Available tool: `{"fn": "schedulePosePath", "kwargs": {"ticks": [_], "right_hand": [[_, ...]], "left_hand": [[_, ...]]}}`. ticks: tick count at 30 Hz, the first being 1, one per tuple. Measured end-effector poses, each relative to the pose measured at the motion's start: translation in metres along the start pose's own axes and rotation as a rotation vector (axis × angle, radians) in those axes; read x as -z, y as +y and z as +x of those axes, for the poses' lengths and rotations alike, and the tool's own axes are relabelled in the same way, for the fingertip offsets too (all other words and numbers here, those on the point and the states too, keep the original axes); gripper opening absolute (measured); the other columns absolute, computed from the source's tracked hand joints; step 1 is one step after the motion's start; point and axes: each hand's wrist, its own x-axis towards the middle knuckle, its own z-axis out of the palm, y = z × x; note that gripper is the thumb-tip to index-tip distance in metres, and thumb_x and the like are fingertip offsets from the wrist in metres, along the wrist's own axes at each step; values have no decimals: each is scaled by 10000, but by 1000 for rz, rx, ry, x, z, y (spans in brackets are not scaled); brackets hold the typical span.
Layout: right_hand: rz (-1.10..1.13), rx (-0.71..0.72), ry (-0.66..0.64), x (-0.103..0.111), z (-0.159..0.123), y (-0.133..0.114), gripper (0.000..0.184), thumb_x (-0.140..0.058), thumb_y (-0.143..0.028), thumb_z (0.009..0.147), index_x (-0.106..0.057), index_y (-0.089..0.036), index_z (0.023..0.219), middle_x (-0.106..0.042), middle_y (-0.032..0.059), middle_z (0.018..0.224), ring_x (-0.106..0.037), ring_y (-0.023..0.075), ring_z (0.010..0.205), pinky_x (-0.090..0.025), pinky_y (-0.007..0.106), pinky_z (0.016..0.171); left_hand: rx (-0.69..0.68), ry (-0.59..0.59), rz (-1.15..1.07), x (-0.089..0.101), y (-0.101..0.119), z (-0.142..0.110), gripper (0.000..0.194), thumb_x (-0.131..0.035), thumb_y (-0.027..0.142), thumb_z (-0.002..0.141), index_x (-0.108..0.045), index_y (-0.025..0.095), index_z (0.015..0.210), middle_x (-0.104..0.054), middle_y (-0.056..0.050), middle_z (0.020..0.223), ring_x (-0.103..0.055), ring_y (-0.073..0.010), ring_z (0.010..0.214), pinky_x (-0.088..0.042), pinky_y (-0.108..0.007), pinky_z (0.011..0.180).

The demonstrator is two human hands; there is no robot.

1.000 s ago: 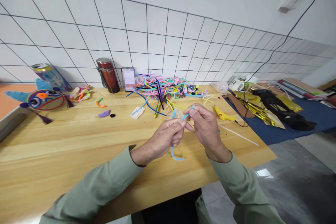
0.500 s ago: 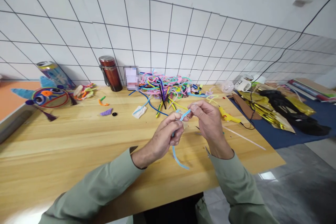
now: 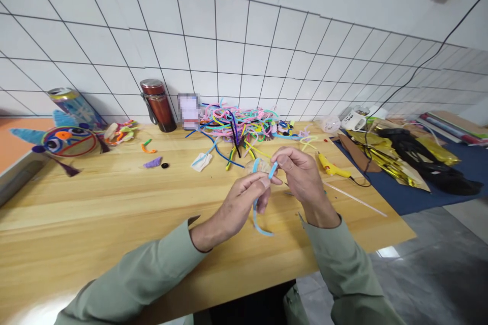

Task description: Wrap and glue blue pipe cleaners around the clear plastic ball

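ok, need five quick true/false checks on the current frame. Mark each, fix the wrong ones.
1. The left hand and right hand both grip a light blue pipe cleaner. True.
2. The glue gun is in the right hand. False: the glue gun lies on the table, to the right of that hand.
3. The flask is lying on its side. False: the flask stands upright near the wall.
4. The purple piece lies beside a small black ring. True.
5. The drink can stands right of the flask. False: the can is to its left, tilted.
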Motion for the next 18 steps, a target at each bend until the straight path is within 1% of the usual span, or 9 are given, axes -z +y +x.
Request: {"fn": "schedulePosePath", "kwargs": {"ticks": [2,4,7,10,11,13,15,16,18], "right_hand": [[32,-13,-91,0,0,-1,345,-811,-577,943,-831,-241,866,-657,-12,714,-600,144,647,-498,286,628],[18,-1,-158,0,-1,-1,333,-790,-568,965,-840,-245,896,-657,-6,745,-601,147,664,-502,296,646],[-34,25,-176,-1,-3,0,297,-772,-547,987,-853,-263,956,-713,12,839,-633,157,733,-514,308,702],[-46,16,-155,-1,-5,0,236,-787,-504,985,-848,-276,986,-749,18,882,-652,171,787,-517,306,715],[-45,9,-155,0,-6,-1,222,-793,-491,983,-846,-275,981,-749,17,877,-652,173,792,-516,304,712],[-31,-3,-169,0,-6,-2,215,-787,-480,989,-844,-273,966,-737,13,857,-645,173,780,-512,303,706],[3,-15,-189,0,-6,-4,217,-770,-479,1001,-843,-278,968,-720,9,852,-636,170,764,-512,305,705],[21,-18,-199,0,-6,-4,219,-765,-481,1004,-843,-280,968,-714,8,858,-636,170,765,-514,307,712],[36,-22,-211,-1,-6,-5,224,-763,-484,1005,-844,-280,961,-707,12,887,-648,175,801,-520,315,744]], "left_hand": [[-62,32,2,-1,1,0,415,-681,569,966,-741,158,943,-606,4,740,-554,-131,682,-440,-289,690],[-94,88,29,0,0,1,383,-734,547,940,-735,168,885,-630,-8,786,-561,-145,761,-439,-300,756],[-79,142,45,2,0,1,375,-793,531,901,-722,175,812,-577,12,738,-474,-127,714,-371,-289,690],[-10,142,-1,2,0,1,367,-837,529,864,-726,180,839,-501,51,647,-366,-95,598,-269,-277,590],[11,142,-20,1,1,0,368,-853,526,848,-724,181,844,-494,57,635,-355,-88,579,-254,-274,574],[32,147,-78,-2,4,0,373,-873,516,822,-711,181,831,-533,47,662,-405,-86,585,-289,-264,571],[46,150,-152,-5,7,-1,368,-866,507,817,-694,182,815,-594,25,708,-500,-99,630,-370,-261,613],[53,148,-181,-7,9,-1,360,-860,498,817,-689,182,816,-622,14,724,-543,-109,656,-408,-264,643],[73,141,-213,-9,11,-1,347,-848,487,820,-682,182,833,-648,7,722,-583,-117,658,-439,-266,659]]}}
